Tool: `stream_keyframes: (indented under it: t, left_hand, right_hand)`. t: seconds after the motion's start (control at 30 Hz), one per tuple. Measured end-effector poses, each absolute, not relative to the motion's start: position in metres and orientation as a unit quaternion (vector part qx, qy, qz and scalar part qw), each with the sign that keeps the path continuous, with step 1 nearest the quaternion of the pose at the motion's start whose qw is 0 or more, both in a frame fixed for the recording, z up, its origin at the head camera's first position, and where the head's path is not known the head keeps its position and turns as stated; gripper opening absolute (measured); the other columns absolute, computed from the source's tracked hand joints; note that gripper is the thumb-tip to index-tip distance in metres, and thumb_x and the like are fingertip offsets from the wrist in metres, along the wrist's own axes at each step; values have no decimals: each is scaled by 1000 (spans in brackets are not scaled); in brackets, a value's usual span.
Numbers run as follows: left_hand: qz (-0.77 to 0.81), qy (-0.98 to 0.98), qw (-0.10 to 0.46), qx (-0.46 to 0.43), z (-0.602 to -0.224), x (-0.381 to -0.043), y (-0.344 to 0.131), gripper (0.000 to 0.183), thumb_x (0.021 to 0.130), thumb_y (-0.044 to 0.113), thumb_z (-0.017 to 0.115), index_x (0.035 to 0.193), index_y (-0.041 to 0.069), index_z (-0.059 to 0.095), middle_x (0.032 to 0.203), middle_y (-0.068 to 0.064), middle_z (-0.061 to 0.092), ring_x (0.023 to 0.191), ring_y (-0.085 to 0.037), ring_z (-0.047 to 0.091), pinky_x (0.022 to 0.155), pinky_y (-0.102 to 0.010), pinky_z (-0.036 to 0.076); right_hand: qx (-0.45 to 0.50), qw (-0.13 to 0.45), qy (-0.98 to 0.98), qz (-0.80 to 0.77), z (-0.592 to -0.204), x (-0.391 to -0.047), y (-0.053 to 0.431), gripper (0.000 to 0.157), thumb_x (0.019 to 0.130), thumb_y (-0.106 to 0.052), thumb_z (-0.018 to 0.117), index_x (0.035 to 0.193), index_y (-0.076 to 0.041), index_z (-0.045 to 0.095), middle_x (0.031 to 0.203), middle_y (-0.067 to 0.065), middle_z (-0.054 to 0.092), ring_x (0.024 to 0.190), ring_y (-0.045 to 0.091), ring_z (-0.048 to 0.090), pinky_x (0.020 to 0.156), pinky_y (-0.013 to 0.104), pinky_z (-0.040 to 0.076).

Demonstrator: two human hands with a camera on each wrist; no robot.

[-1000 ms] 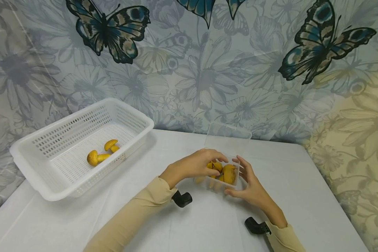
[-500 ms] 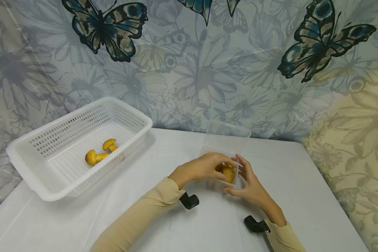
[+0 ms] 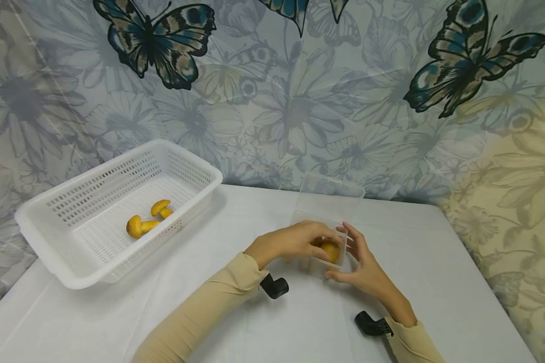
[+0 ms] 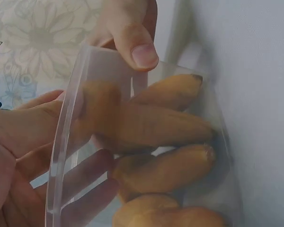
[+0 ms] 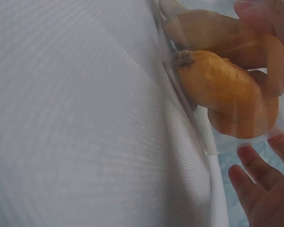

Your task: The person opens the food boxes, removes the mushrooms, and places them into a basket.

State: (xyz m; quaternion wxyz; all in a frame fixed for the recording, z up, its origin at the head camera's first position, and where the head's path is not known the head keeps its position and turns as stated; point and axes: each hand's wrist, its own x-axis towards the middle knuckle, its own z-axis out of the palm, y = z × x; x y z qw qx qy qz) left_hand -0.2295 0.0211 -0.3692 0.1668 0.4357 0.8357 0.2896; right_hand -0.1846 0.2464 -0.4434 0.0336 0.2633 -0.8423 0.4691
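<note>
My left hand (image 3: 300, 239) dips over the top of a clear plastic box (image 4: 62, 132), its fingers bent down inside among the yellow mushrooms (image 4: 165, 172). One mushroom lies right by my fingertips, but I cannot tell whether I am pinching it or merely touching it. My right hand (image 3: 365, 267) holds the box from the side away from my left, thumb on the wall nearest me and the other fingers curved round the far side. The mushrooms lie between my hands, several showing through the plastic. Just beyond my hands is a clear lid (image 3: 331, 187). Well off to the left of my left hand, a white basket (image 3: 163, 233) sits on the table (image 3: 254, 333) with two more mushrooms (image 3: 134, 227) inside.
</note>
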Motion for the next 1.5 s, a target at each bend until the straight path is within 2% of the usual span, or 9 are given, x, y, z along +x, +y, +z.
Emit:
stream_keyframes:
  t: [0.13, 0.37, 0.5, 0.63, 0.73, 0.9, 1.17, 1.33, 1.5]
  left_hand:
    - [286, 832, 187, 437, -366, -230, 16, 40, 96, 22, 65, 136, 19, 61, 140, 4, 58, 126, -7, 53, 106, -19, 44]
    - [297, 844, 169, 413, -368, -229, 16, 36, 91, 28, 72, 125, 16, 64, 132, 4, 63, 120, -7, 57, 102, -17, 45]
    - [302, 855, 149, 394, -369, -229, 16, 38, 86, 25, 77, 120, 14, 63, 123, 5, 66, 112, -6, 59, 97, -15, 47]
    - [278, 862, 143, 398, -370, -230, 17, 47, 87, 22, 76, 131, 14, 61, 133, 3, 63, 120, -9, 58, 103, -17, 46]
    - [266, 865, 148, 399, -368, -230, 14, 53, 89, 21, 75, 139, 17, 58, 140, 2, 59, 126, -11, 55, 107, -19, 44]
    - [262, 868, 153, 393, -363, -231, 7, 51, 90, 18, 74, 139, 17, 58, 139, 1, 59, 125, -12, 54, 107, -21, 44]
    - [293, 859, 134, 397, -357, -232, -6, 46, 88, 10, 70, 133, 11, 62, 130, 0, 61, 111, -10, 55, 98, -20, 47]
    - [323, 852, 125, 392, -354, -232, -16, 44, 88, 6, 68, 130, 14, 60, 128, 2, 62, 104, -9, 56, 90, -19, 49]
    - [322, 851, 104, 401, -351, -232, -25, 45, 88, 4, 64, 131, 17, 63, 131, 1, 60, 106, -10, 55, 88, -23, 50]
  right_hand:
    - [265, 36, -840, 472, -443, -184, 246, 119, 70, -3, 89, 159, -20, 12, 153, 24, 32, 138, 34, 37, 104, 4, 31]
    - [268, 44, -839, 472, -445, -185, 247, 119, 69, -2, 89, 159, -20, 13, 153, 22, 34, 138, 17, 37, 103, 3, 30]
    - [262, 41, -841, 472, -446, -185, 247, 119, 69, -2, 89, 159, -18, 13, 153, 21, 34, 137, 34, 37, 104, 3, 30]
    - [256, 36, -844, 471, -446, -185, 247, 118, 69, -3, 89, 159, -18, 13, 154, 20, 34, 135, 46, 34, 104, 3, 31]
    - [255, 35, -843, 472, -446, -185, 247, 119, 69, -3, 89, 159, -21, 13, 154, 19, 34, 136, 45, 34, 104, 3, 31]
    - [257, 39, -842, 472, -446, -186, 247, 119, 68, -3, 89, 159, -22, 13, 154, 19, 35, 136, 39, 35, 104, 3, 31]
    - [258, 36, -843, 471, -446, -186, 247, 119, 69, -3, 89, 159, -21, 13, 153, 22, 34, 136, 46, 34, 103, 3, 31]
    - [253, 38, -845, 470, -446, -186, 245, 120, 68, -3, 89, 159, -20, 13, 152, 25, 34, 134, 48, 35, 103, 3, 30]
    - [245, 35, -846, 472, -445, -185, 245, 120, 68, -4, 90, 159, -21, 13, 152, 24, 34, 136, 48, 35, 103, 3, 30]
